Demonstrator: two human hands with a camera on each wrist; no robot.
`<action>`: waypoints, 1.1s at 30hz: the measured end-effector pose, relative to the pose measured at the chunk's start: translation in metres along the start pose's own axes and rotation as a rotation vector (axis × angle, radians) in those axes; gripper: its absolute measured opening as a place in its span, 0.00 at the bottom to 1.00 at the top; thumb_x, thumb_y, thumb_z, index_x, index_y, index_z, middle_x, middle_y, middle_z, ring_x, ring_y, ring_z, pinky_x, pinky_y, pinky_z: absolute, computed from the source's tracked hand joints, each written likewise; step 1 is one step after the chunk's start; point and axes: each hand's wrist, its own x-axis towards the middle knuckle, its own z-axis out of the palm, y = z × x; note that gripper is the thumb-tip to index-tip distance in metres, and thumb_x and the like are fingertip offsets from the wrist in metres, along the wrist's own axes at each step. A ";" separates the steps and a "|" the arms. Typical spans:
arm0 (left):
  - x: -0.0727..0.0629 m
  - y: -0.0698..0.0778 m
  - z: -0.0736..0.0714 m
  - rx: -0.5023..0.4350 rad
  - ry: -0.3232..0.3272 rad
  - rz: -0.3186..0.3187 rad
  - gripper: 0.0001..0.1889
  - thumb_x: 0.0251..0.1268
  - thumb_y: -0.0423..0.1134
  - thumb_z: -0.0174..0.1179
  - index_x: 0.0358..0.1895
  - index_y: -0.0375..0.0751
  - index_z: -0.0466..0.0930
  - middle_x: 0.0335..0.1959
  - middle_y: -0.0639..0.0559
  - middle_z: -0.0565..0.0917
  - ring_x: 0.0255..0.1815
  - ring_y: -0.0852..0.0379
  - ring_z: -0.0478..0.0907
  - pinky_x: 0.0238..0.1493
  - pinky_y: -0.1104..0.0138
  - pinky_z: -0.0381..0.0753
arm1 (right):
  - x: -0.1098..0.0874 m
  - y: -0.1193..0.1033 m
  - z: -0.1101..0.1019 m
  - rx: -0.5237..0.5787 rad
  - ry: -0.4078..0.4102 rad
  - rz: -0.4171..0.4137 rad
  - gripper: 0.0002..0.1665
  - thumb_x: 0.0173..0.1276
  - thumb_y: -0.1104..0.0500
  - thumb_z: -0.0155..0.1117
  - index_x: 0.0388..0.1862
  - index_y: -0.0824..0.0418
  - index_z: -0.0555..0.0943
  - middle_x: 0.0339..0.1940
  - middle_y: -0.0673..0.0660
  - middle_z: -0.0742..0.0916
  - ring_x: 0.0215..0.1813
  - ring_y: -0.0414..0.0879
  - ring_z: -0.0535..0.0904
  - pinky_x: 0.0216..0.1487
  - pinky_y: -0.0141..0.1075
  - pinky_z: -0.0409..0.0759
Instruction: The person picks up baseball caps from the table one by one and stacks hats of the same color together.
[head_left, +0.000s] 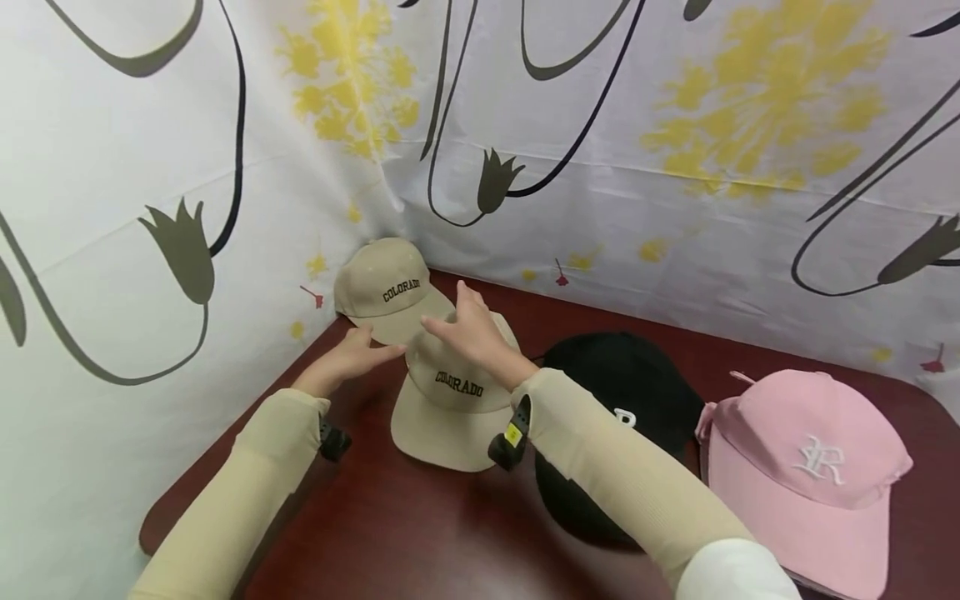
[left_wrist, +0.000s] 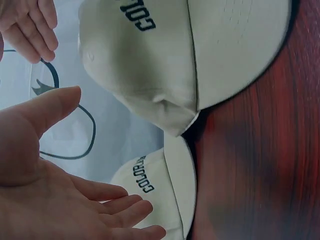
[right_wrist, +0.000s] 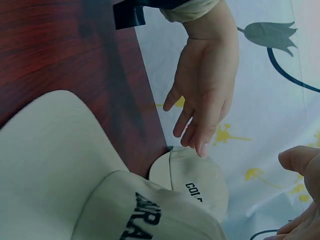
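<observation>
Two beige baseball caps bear dark COLORADO lettering. The far cap (head_left: 378, 275) sits at the back left corner of the table; the near cap (head_left: 450, 437) lies in front of it, to the right, brim toward me. My left hand (head_left: 345, 362) is beside the far cap's brim, thumb spread from extended fingers. Over the near cap's crown is my right hand (head_left: 476, 329), fingers extended and thumb apart, covering part of the crown. In the left wrist view, the left hand (left_wrist: 55, 175) is empty, palm showing. Part of the right hand (right_wrist: 302, 170) enters the right wrist view.
Right of the near cap lies a black cap (head_left: 618, 367) with a white letter, partly behind my right forearm. A pink cap (head_left: 817, 433) with a white monogram stands farther right. Patterned white cloth (head_left: 600, 125) surrounds the back and left of the dark red table (head_left: 360, 517).
</observation>
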 end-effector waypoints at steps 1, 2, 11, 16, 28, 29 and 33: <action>0.001 -0.001 -0.001 -0.010 -0.001 -0.003 0.47 0.65 0.54 0.50 0.70 0.29 0.32 0.70 0.30 0.33 0.70 0.36 0.33 0.64 0.45 0.47 | 0.003 -0.001 0.001 -0.002 -0.006 0.001 0.50 0.65 0.46 0.58 0.72 0.66 0.43 0.73 0.62 0.53 0.72 0.51 0.48 0.66 0.43 0.53; 0.002 -0.002 -0.002 -0.016 -0.002 -0.008 0.47 0.64 0.55 0.50 0.71 0.30 0.31 0.70 0.30 0.32 0.70 0.36 0.33 0.64 0.45 0.47 | 0.007 -0.002 0.002 -0.001 -0.015 0.002 0.49 0.65 0.46 0.57 0.72 0.66 0.43 0.73 0.62 0.53 0.72 0.51 0.47 0.67 0.43 0.52; 0.019 -0.010 -0.011 -0.041 -0.017 -0.061 0.47 0.65 0.55 0.49 0.70 0.29 0.29 0.70 0.31 0.31 0.70 0.35 0.35 0.63 0.45 0.48 | 0.039 -0.020 0.017 0.031 -0.050 -0.023 0.48 0.65 0.48 0.58 0.72 0.68 0.46 0.71 0.65 0.56 0.71 0.55 0.50 0.64 0.46 0.58; 0.032 -0.017 -0.013 -0.055 -0.002 -0.057 0.45 0.65 0.54 0.50 0.70 0.26 0.36 0.70 0.31 0.36 0.69 0.36 0.40 0.63 0.46 0.50 | 0.058 -0.028 0.028 0.028 -0.062 0.019 0.47 0.64 0.47 0.59 0.72 0.66 0.50 0.68 0.66 0.62 0.66 0.56 0.60 0.60 0.44 0.64; 0.059 -0.022 -0.012 -0.038 0.079 -0.109 0.39 0.66 0.48 0.50 0.68 0.25 0.45 0.68 0.26 0.38 0.68 0.36 0.42 0.62 0.48 0.53 | 0.088 -0.024 0.036 0.249 -0.210 0.187 0.39 0.68 0.47 0.53 0.70 0.66 0.55 0.70 0.61 0.59 0.68 0.52 0.57 0.63 0.45 0.60; 0.061 -0.023 -0.012 -0.035 0.087 -0.121 0.39 0.66 0.48 0.50 0.69 0.25 0.43 0.68 0.26 0.38 0.68 0.36 0.42 0.62 0.48 0.53 | 0.090 -0.023 0.038 0.234 -0.211 0.190 0.39 0.68 0.47 0.53 0.70 0.66 0.55 0.70 0.61 0.60 0.68 0.53 0.57 0.62 0.45 0.61; 0.067 -0.028 -0.012 -0.041 0.120 -0.158 0.41 0.65 0.47 0.51 0.69 0.26 0.39 0.67 0.26 0.40 0.67 0.34 0.44 0.62 0.48 0.53 | 0.102 -0.017 0.049 0.189 -0.184 0.200 0.32 0.67 0.47 0.53 0.62 0.67 0.65 0.59 0.60 0.72 0.58 0.51 0.69 0.54 0.42 0.69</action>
